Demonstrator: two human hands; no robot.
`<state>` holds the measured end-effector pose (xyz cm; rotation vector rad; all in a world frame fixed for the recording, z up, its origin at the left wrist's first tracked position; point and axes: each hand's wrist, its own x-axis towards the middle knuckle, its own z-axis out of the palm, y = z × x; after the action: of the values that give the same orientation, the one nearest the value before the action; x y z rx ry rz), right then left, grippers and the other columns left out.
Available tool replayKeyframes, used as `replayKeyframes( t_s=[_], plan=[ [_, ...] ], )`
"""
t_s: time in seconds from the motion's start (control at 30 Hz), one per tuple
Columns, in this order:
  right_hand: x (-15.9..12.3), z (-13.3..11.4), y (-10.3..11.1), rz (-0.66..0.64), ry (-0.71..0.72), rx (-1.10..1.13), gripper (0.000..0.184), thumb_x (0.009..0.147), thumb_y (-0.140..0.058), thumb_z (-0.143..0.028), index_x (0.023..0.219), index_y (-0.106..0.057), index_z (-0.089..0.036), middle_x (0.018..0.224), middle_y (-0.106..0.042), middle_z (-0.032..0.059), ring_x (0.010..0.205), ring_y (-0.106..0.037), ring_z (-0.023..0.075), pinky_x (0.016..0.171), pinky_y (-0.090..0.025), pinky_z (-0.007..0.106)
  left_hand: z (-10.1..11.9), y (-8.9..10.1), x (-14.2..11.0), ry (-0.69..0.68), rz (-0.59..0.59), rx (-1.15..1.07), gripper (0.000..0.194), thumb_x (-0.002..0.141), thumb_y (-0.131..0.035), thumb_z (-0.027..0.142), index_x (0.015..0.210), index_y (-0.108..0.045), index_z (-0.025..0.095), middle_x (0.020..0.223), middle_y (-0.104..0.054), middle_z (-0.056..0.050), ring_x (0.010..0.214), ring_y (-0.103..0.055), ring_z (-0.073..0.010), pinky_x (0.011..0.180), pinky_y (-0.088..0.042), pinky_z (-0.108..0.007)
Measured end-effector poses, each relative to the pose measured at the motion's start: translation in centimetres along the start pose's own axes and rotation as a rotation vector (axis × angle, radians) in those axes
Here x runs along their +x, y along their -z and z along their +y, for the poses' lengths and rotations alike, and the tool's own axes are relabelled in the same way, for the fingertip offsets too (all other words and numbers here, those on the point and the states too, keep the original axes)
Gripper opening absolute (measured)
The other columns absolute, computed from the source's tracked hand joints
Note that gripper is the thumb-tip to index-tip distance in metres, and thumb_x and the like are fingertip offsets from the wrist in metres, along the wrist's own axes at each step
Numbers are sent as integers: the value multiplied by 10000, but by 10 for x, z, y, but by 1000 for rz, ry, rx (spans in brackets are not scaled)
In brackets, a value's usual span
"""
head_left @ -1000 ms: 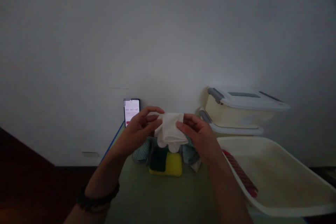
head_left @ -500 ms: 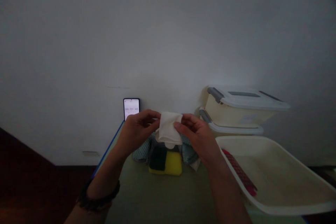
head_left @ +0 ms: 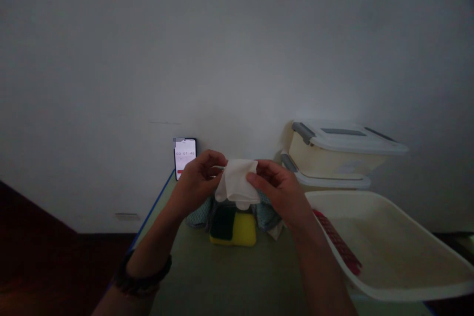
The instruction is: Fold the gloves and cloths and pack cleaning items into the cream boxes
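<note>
At far left, a pale wall plate point(head_left: 127, 217) sits low on the wall point(head_left: 237, 49). A dark bracelet point(head_left: 142, 279) circles the left wrist. A phone point(head_left: 185, 150) stands upright near the wall, its screen reading 00:01:46. The left hand point(head_left: 198, 180) pinches the left edge of a white cloth point(head_left: 240, 180) between thumb and fingers. The cloth is held up above the counter point(head_left: 222, 281), between both hands; it is thin, plain and soft, folded into a small, roughly square flap with a smooth front, and rounded ends hang out below its lower edge. Beneath it lie a bluish cloth point(head_left: 199, 216), partly hidden, and a yellow sponge point(head_left: 245, 231) with a dark green patch. The right hand point(head_left: 279, 185) grips the cloth's right side, thumb pressed on the front. Farther right are stacked lidded boxes point(head_left: 335, 160) and a white basin point(head_left: 403, 256) with a red strip point(head_left: 337, 243) inside, along its left wall.
</note>
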<state>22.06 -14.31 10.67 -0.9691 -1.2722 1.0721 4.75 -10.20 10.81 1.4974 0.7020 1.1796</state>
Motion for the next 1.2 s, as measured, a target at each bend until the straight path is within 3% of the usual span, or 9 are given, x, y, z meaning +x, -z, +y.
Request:
replayKeyframes(
  t_s=[0.17, 0.33, 0.6, 0.8, 0.9, 1.03, 1.2],
  plan=[
    [0, 0, -1, 57, -3, -9, 180, 725, -658, -297, 884, -629, -219, 843, -701, 10, 750, -649, 143, 665, -523, 261, 5, -1, -3, 22, -83, 24, 103, 728, -639, 194, 807, -582, 165, 728, -630, -8, 634, -576, -104, 545, -462, -190],
    [1, 0, -1, 82, -2, 31, 184, 712, -669, -303, 872, -633, -218, 834, -713, 15, 735, -661, 154, 664, -538, 280, 7, 6, -4, 33, -210, -37, 190, 723, -657, 201, 899, -591, 168, 819, -641, -32, 739, -612, -135, 637, -503, -234],
    [0, 0, 0, -2, -38, 111, 295, 688, -699, -260, 970, -634, -198, 899, -723, 25, 807, -673, 160, 715, -547, 290, 0, 0, 1, 54, -38, -102, 367, 645, -732, 133, 907, -484, 198, 855, -584, 29, 685, -608, -87, 601, -508, -203],
    [2, 2, 0, 43, -31, 93, 283, 664, -722, -258, 928, -645, -191, 852, -729, 21, 743, -677, 148, 684, -550, 278, 3, 4, -4, 85, -177, -131, 388, 751, -654, 183, 1104, -498, 212, 993, -603, -36, 865, -616, -141, 702, -519, -245],
    [1, 1, -1, 52, -31, 71, 277, 660, -725, -256, 920, -649, -198, 854, -729, 19, 759, -678, 155, 692, -548, 283, 5, 4, -5, 101, -228, -61, 435, 719, -687, 200, 1120, -517, 198, 1003, -634, -58, 852, -627, -163, 712, -526, -280],
    [-1, -1, -3, 23, -34, 40, 260, 666, -721, -244, 912, -652, -196, 870, -728, 14, 786, -675, 148, 713, -539, 264, 5, 2, -1, 123, -147, 42, 292, 674, -719, 221, 940, -618, 157, 855, -678, -36, 759, -645, -157, 704, -521, -279],
    [-1, -1, -10, -20, -47, 33, 258, 683, -707, -288, 915, -668, -182, 890, -730, 24, 800, -678, 160, 723, -536, 270, 5, 1, 2, 117, 6, 111, 242, 618, -750, 228, 801, -610, 152, 724, -671, 5, 631, -623, -117, 598, -489, -215]
  ],
)
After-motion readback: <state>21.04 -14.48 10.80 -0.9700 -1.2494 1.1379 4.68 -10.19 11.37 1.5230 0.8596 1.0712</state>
